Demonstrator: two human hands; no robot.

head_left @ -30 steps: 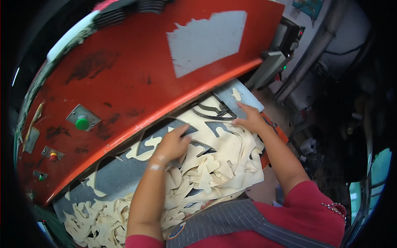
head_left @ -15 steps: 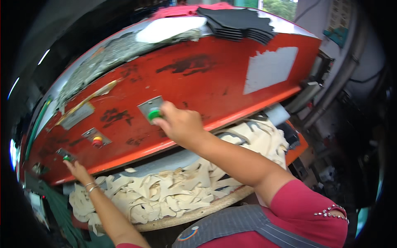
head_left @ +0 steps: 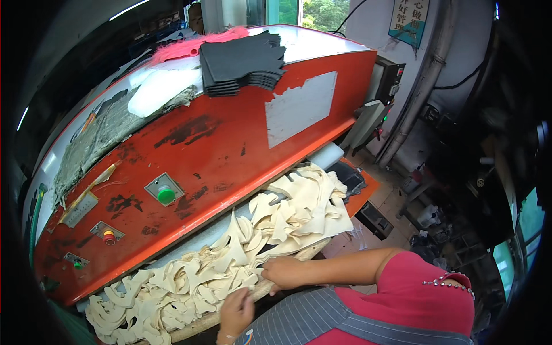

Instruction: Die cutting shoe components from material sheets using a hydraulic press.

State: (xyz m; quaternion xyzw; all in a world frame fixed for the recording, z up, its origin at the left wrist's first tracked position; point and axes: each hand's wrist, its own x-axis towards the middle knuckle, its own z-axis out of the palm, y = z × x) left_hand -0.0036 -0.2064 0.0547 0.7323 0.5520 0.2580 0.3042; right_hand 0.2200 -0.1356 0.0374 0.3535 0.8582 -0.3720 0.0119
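Observation:
A heap of cream-coloured cut-out sheet scraps (head_left: 230,256) covers the work surface in front of me, full of curved cut edges. At its near side runs a worn wooden board edge (head_left: 198,326). My right hand (head_left: 283,272) rests at this edge against the scraps, its fingers curled under and mostly hidden; what they grip I cannot make out. Lower and to the left, close to my apron, my left hand (head_left: 237,312) has its fingers loosely bent and slightly apart, with nothing visible in it. A green push button (head_left: 165,195) on the red machine beam is untouched by either hand.
The red machine beam (head_left: 230,144) spans above the scraps. It carries a red-and-yellow button (head_left: 109,236) and a second green button (head_left: 77,264). A stack of black sheets (head_left: 241,63) and a pink fuzzy piece (head_left: 198,45) lie on top. A grey control box (head_left: 365,123) stands right.
Both hands have left the two green buttons and come down to the near edge of the scraps. The view has turned to the right.

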